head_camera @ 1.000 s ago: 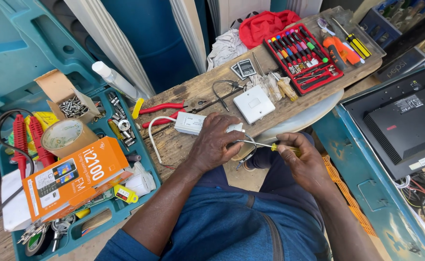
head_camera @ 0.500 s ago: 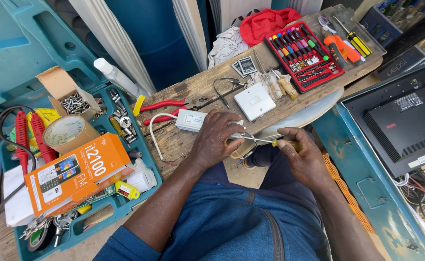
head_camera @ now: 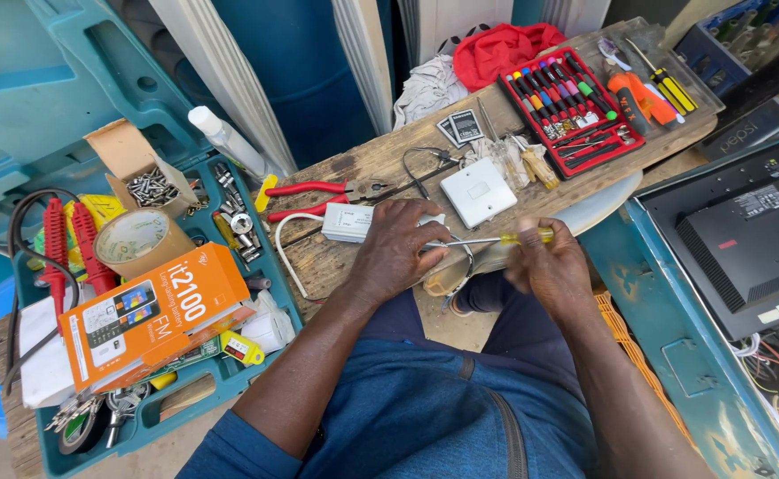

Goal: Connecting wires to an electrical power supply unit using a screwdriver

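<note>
At centre of the plank (head_camera: 354, 168), left hand (head_camera: 395, 253) presses flat on a small white box (head_camera: 348, 222), fingers curled over its right end; box sits at the plank's near edge with a white cable (head_camera: 287, 248) looping off at 8 o'clock. Right hand (head_camera: 549, 266) closed around a yellow-handled screwdriver (head_camera: 496, 239), shaft running level toward 9 o'clock, tip meeting the left fingers; exact contact point hidden by the hand. White switch plate (head_camera: 478, 192) lies just at 1 o'clock of the left hand, not touching. Red pliers (head_camera: 318, 191) at 10 o'clock, beside the box. Red screwdriver set (head_camera: 571, 98) well off at 2 o'clock, red cloth (head_camera: 496, 49) behind it. Teal toolcase (head_camera: 265, 293) at 9 o'clock holds an orange carton (head_camera: 154, 315), tape roll (head_camera: 141, 239) and a cardboard box of screws (head_camera: 145, 173).
</note>
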